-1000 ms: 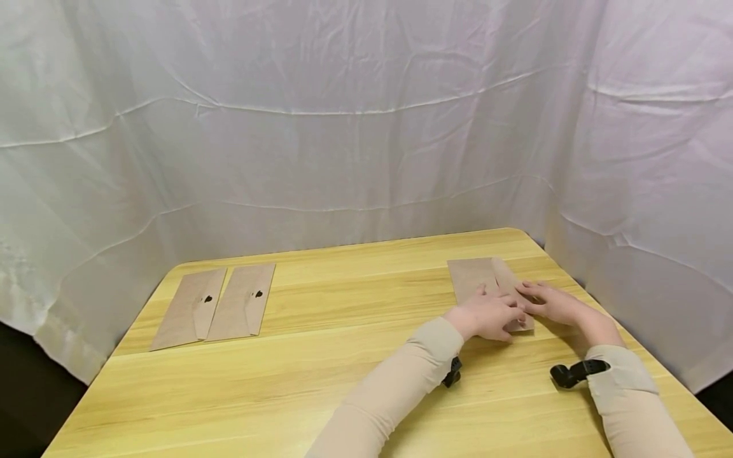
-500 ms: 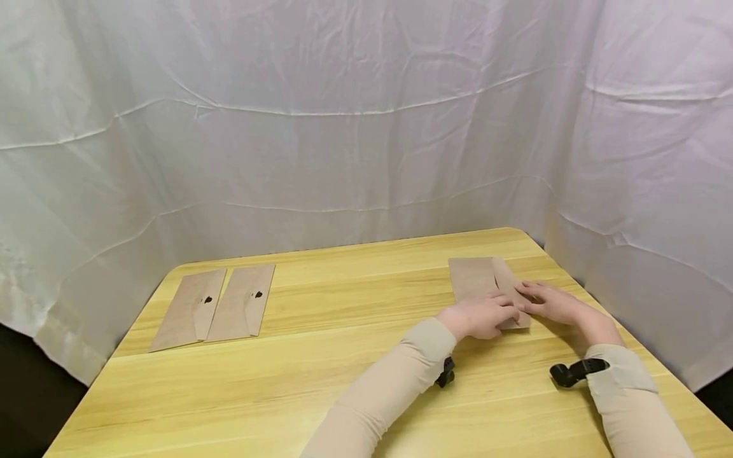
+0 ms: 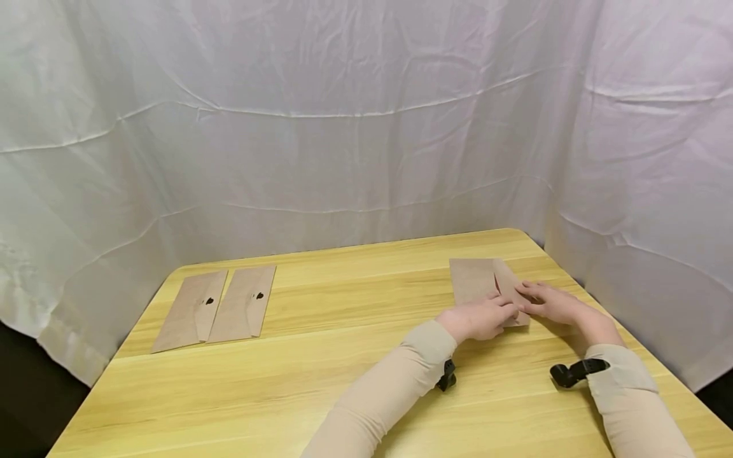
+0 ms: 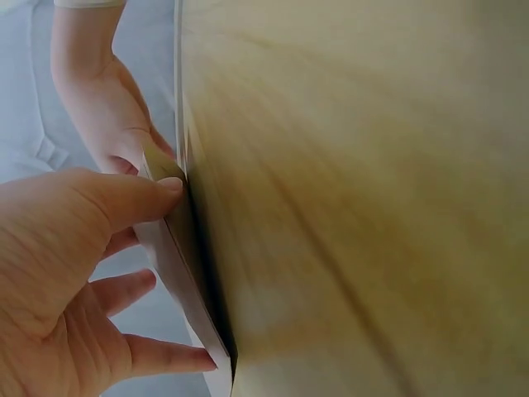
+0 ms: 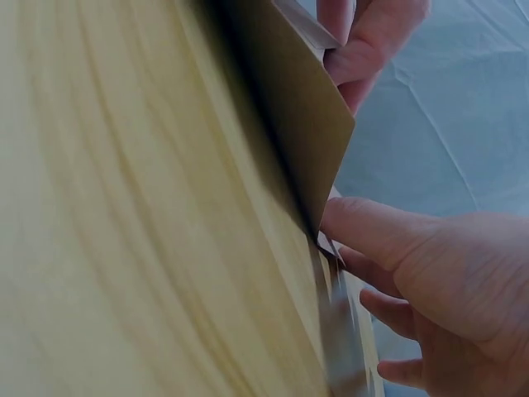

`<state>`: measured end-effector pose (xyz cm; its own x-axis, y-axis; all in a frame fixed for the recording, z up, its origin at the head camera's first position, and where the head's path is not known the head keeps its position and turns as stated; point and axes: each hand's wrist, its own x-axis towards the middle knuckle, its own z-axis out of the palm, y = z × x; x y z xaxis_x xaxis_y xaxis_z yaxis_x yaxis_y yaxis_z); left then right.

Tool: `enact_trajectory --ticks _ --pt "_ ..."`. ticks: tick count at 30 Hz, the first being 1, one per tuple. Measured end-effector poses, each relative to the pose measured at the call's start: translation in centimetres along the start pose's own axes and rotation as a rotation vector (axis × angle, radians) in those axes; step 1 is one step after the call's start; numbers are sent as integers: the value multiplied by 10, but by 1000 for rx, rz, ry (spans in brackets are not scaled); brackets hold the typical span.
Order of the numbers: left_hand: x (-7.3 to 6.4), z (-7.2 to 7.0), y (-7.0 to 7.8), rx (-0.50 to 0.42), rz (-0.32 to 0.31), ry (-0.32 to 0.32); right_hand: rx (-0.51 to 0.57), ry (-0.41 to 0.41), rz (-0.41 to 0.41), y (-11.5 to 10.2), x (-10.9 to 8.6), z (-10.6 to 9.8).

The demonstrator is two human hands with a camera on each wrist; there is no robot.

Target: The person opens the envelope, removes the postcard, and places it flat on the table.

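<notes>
A brown paper envelope (image 3: 475, 280) lies at the right of the table, its flap side toward the right. A narrow reddish gap shows beside the partly raised flap (image 3: 508, 281). My left hand (image 3: 481, 316) pinches the envelope near its front end; in the left wrist view the thumb (image 4: 161, 194) lies at the paper's edge and the little finger touches it lower down. My right hand (image 3: 552, 303) pinches the flap's edge from the right, the thumb (image 5: 355, 223) against the paper and the other fingers bent loosely. The index fingertips are partly hidden.
Two similar brown envelopes (image 3: 191, 312) (image 3: 243, 305) lie side by side at the left of the wooden table (image 3: 343, 375), each with a small black mark by its flap. White curtains (image 3: 355, 159) hang behind the table and at both sides.
My left hand has shifted slightly left, and its spread fingers have drawn together at the envelope. The gap beside the flap shows more. My right hand stays in place.
</notes>
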<state>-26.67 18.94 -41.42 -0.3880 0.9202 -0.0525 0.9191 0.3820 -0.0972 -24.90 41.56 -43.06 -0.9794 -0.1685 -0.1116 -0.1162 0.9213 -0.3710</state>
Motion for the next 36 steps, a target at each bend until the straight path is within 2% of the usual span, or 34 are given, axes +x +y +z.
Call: enact_trajectory --ticks 5,9,12,17,21,27,33,36 --pt "0 1 0 -11 -9 3 -68 29 -19 -3 1 -2" --pt "1 2 0 -5 -9 7 -129 46 -71 -5 3 -1" --pt "1 1 1 1 -9 3 -131 44 -106 -5 5 0" --pt "1 -2 4 -5 -19 -3 -91 25 -116 -3 6 0" --pt "1 -4 7 10 -28 1 -126 9 -130 -3 6 0" --pt "7 -3 14 5 -60 1 -230 -12 -176 -10 6 0" --pt "11 -2 19 2 -84 -5 -389 -24 -246 -13 4 -2" --pt "12 -2 21 17 -90 -5 -403 -27 -249 -10 5 -2"
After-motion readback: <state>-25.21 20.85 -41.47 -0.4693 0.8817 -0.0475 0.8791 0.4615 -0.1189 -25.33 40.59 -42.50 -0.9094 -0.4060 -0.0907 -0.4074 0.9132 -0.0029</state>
